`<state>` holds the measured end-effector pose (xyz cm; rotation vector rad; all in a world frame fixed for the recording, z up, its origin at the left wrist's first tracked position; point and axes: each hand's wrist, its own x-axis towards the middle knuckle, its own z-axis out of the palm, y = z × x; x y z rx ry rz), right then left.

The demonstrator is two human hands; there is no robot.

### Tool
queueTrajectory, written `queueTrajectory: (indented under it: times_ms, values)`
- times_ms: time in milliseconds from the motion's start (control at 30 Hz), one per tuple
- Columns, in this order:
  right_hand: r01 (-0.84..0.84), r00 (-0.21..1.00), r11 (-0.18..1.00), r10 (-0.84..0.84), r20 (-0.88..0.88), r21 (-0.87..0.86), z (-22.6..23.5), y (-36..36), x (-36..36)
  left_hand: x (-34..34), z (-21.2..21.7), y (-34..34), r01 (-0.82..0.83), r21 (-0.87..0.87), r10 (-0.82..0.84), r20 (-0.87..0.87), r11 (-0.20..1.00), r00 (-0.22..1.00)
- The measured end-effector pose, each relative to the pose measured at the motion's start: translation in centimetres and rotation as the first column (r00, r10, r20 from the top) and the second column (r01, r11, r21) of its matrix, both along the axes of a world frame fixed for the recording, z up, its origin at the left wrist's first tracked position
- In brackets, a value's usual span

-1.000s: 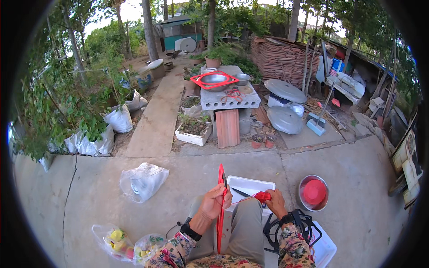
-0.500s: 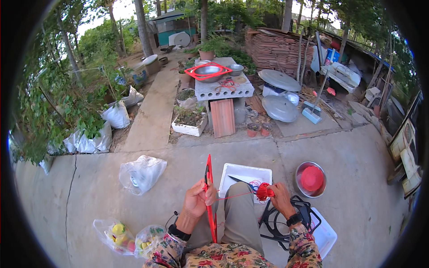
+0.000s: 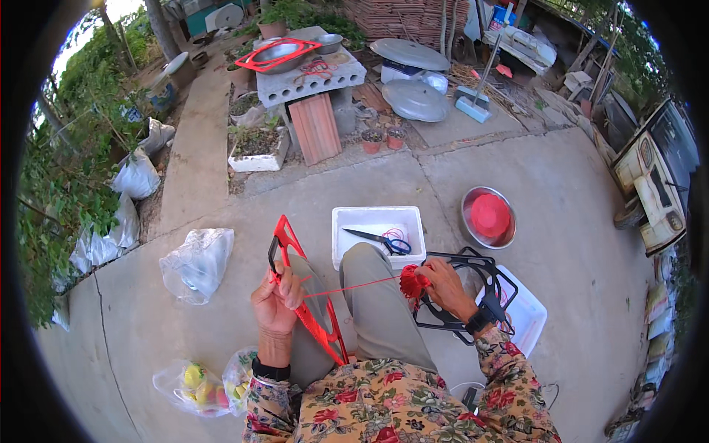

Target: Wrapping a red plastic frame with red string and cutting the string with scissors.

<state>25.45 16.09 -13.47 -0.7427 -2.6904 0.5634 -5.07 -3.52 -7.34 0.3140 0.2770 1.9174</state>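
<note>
Red frame: tilted on edge in front of the left leg, with a bare black stretch near its upper end.
Left hand: fingers curled closed around the frame's side, apparently the steadying grip.
Red cord: straight across the right leg, between the two hands; that straightness suggests tension.
Cord bundle: pinched in the closed fingers of the right hand, out to the side, presumably giving the strand room.
White tray: just beyond the knees, corralling scissors, likely for easy reach.
Black framework: beside the right hand, overlapping a second white tray, seemingly placed handy.
Steel bowl: farther right, containing a red object.
</note>
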Motion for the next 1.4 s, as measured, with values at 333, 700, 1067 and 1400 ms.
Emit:
queueTrajectory:
  times_ms: [333, 700, 1067, 1400]
  values:
    - [0.201, 0.979, 0.976, -0.201, -0.01, 0.082, -2.4, 3.8, -1.9, -0.1, -1.0, 3.0, 0.055, -0.091, -0.055, 0.002, 0.994, 0.998]
    - [0.164, 0.961, 0.97, -0.198, -0.195, -0.177, -5.5, 5.1, -3.6, 1.2, 0.4, 3.6, 0.121, -0.071, -0.119, 0.027, 0.99, 0.993]
    - [-0.508, 0.53, 0.064, -0.763, -0.37, -0.859, -1.8, 5.5, 1.7, 2.4, 3.9, -1.0, 0.077, -0.019, -0.078, -0.054, 0.997, 0.996]
    - [-0.706, 0.357, 0.015, -0.856, -0.374, -0.708, -0.4, 6.5, 1.6, 3.3, 4.2, -4.3, 0.164, 0.145, -0.158, -0.051, 0.976, 0.986]
